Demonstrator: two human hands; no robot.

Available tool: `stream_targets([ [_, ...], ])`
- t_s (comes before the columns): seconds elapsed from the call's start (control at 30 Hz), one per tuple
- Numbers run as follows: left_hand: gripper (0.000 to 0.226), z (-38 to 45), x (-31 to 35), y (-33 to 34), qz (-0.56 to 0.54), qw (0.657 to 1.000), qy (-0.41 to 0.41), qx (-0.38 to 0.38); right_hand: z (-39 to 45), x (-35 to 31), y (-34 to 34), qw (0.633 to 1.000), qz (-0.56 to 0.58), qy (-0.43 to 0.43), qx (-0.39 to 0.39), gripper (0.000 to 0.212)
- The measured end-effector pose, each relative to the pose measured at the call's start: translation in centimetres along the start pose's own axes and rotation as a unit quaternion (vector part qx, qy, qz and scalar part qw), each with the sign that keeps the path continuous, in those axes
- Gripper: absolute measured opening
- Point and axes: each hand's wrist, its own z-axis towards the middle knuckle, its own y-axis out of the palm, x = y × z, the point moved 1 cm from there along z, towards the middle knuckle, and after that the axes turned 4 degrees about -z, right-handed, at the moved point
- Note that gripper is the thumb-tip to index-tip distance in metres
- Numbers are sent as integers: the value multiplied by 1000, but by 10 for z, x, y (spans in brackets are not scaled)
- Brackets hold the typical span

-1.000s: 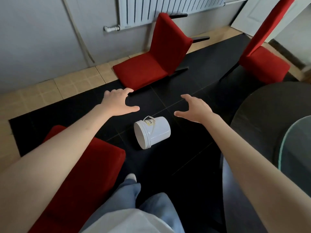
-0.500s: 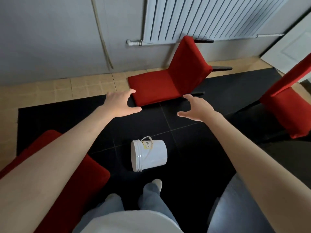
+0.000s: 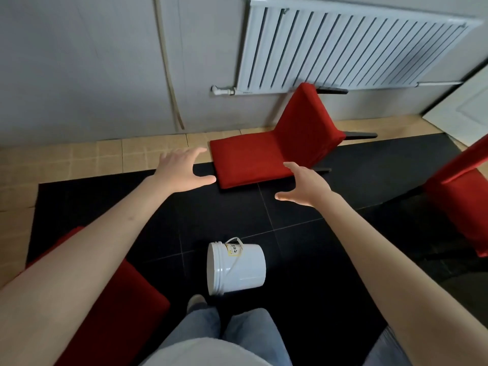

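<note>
One toppled chair (image 3: 250, 162) lies between left grip (image 3: 179, 169) and right grip (image 3: 307, 184).

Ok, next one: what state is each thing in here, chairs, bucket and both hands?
left hand: open, fingers spread, holding nothing.
right hand: open, holding nothing.
fallen red chair: tipped over on the floor, legs pointing sideways, untouched.
white bucket: lying on its side near the feet.
red chair at right: seems upright, partly out of frame.

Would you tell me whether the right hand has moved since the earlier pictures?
Yes: the right hand has moved forward, away from the bucket, toward the fallen chair.
</note>
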Motion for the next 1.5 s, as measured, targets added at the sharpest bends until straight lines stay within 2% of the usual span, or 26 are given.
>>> stream_targets([
  [0.17,79,7,-37,-16,-8,999,-21,-23,6,-5,2,999,19,30,-12,97],
  [0.37,83,16,-70,-37,-3,999,-48,-5,19,-14,-12,999,4,44,-8,96],
  [0.7,80,13,-93,-59,-27,997,-56,49,43,-32,-38,999,-22,37,1,99],
  [0.93,82,16,-114,-60,-21,995,-94,41,66,-56,-39,1000,-31,3,2,101],
  [1.23,82,47,-98,-61,-21,995,-86,40,105,-59,-41,999,-41,-28,3,99],
  [1.5,81,123,-58,-44,-8,998,-67,8,164,-20,-42,999,-27,-25,-29,100],
])
